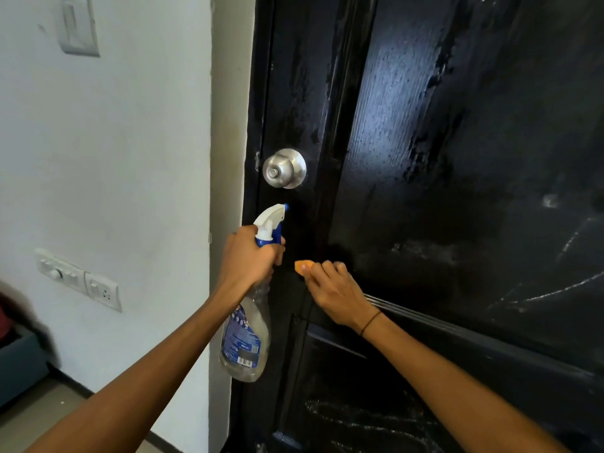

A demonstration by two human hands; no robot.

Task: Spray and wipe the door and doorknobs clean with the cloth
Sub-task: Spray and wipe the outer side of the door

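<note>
The black door [425, 158] fills the right side of the view, glossy, with wet streaks high on its panels and pale smears low near its bottom edge. It is stiff and fixed on its frame, so it will take firm pressure from wiping; the wet gloss looks slippery. To its left stands a white wall [114, 158] with a switch plate [78, 279] low down.

The spray bottle [246, 335] hangs just beside the door's left edge, below the knob, its nozzle aimed at the door. It is clear thin plastic and looks nearly empty, so probably light and easy to dent; the neck under the trigger is the sensible place to take it, and the left hand [251, 256] has its grip clenched right there.

The right hand [336, 289] rests against the door beside the bottle, its grip closed on an orange cloth [304, 267], of which only a corner shows past the fingers. It is soft and will bunch to any shape.

The steel doorknob [284, 168] sits near the door's left edge, above both hands, untouched. Round and smooth, it is best wrapped with the cloth and twisted.
</note>
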